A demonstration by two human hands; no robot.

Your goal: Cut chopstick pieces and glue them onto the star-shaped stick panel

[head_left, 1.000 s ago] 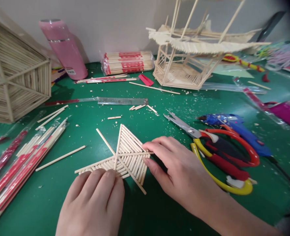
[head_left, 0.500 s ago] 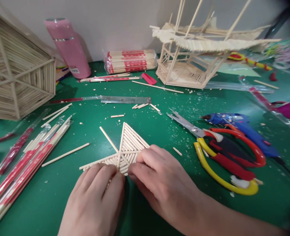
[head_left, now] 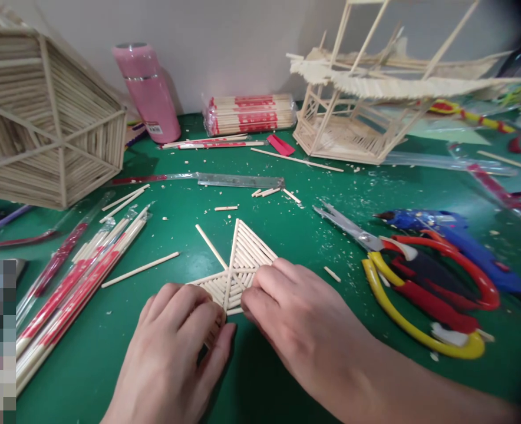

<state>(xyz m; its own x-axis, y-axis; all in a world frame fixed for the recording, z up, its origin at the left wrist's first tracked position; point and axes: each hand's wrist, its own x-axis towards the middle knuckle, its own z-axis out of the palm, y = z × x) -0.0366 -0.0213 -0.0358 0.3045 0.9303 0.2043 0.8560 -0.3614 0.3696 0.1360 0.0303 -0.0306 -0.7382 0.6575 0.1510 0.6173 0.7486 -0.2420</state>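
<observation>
A flat panel of thin wooden sticks [head_left: 248, 244], with crossing ribs and filled wedges, lies on the green table in front of me. My left hand [head_left: 176, 341] is closed on its lower left part, fingers curled over the edge and thumb below. Gripping the panel's right edge between bent fingers and thumb is my right hand [head_left: 300, 318]. One bare stick [head_left: 211, 246] juts from the panel's centre to the upper left. The fingers hide the lower left and right edges.
Scissors [head_left: 353, 229] and a blue glue gun [head_left: 455, 235] lie right. Wrapped sticks [head_left: 79, 282] and a large stick panel [head_left: 59, 141] are left. Behind stand a pink bottle [head_left: 148, 94], a stick bundle [head_left: 251, 113] and a stick pavilion model [head_left: 349, 135].
The view has turned slightly left, so things appear further right. My left thumb has moved away from the fingers and now shows below the panel. My right hand keeps its grip.
</observation>
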